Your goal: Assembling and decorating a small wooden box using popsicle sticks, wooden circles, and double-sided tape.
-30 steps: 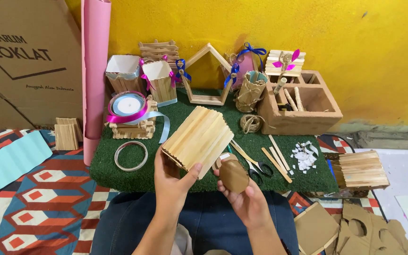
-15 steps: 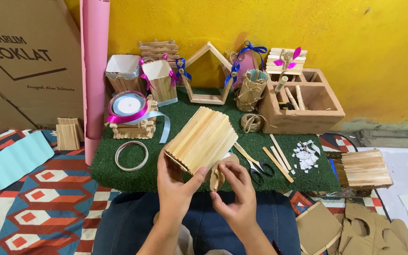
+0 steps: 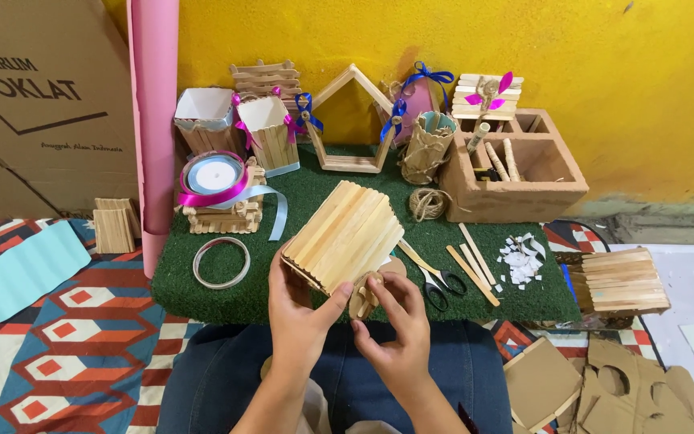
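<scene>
My left hand (image 3: 303, 309) grips a box-like shape built from wooden craft sticks (image 3: 345, 235), tilted, held above the green turf mat (image 3: 226, 293). My right hand (image 3: 399, 325) pinches a small round cardboard piece (image 3: 365, 293) right beside the lower end of the stick box, touching or nearly touching it. Both hands are over my lap, at the mat's near edge.
On the mat lie scissors (image 3: 431, 281), loose sticks (image 3: 471, 261), white scraps (image 3: 520, 257), a twine ball (image 3: 427, 202), a tape ring (image 3: 221, 262), a ribbon spool (image 3: 214, 177) and stick-built crafts. A cardboard organiser (image 3: 524, 173) stands right, a pink roll (image 3: 154, 120) left, cardboard cut-outs (image 3: 604, 386) lower right.
My right hand has turned the round cardboard piece and brought it up against the lower end of the stick box. The left hand has kept the box nearly still.
</scene>
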